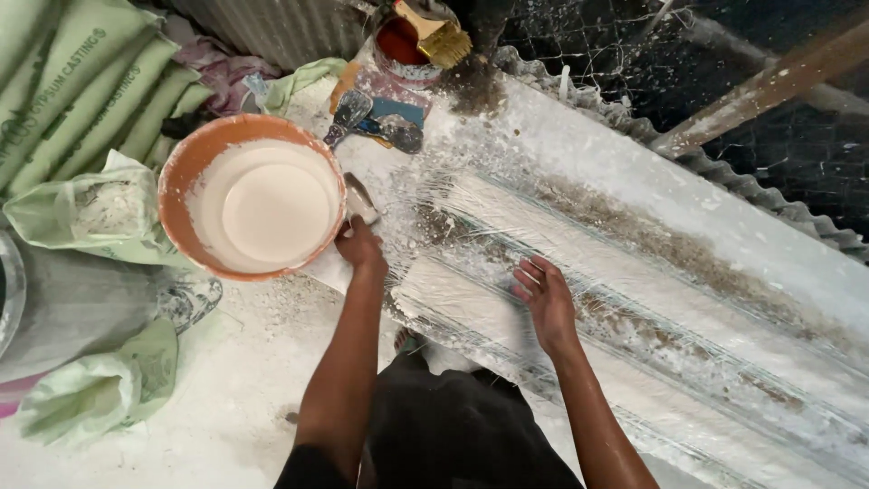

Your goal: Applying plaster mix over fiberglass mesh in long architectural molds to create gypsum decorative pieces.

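Note:
An orange bowl [186, 172] full of smooth white plaster stands at the left end of a long white mould [724, 272] that runs off to the lower right. My left hand [360, 246] grips the bowl's right rim, fingers curled over it. My right hand [545, 299] lies flat, fingers spread, on the wet plaster and glassy fibre strands [471, 217] that cover the mould's near ridges. Brown fibre bits are scattered along the mould's middle.
Green sacks [81, 100] are stacked at upper left, and open pale bags [100, 213] lie beside the bowl. Two scrapers [376, 122] rest beyond it. A red tin with a brush [425, 36] sits at top. A wooden plank [769, 86] slants at right.

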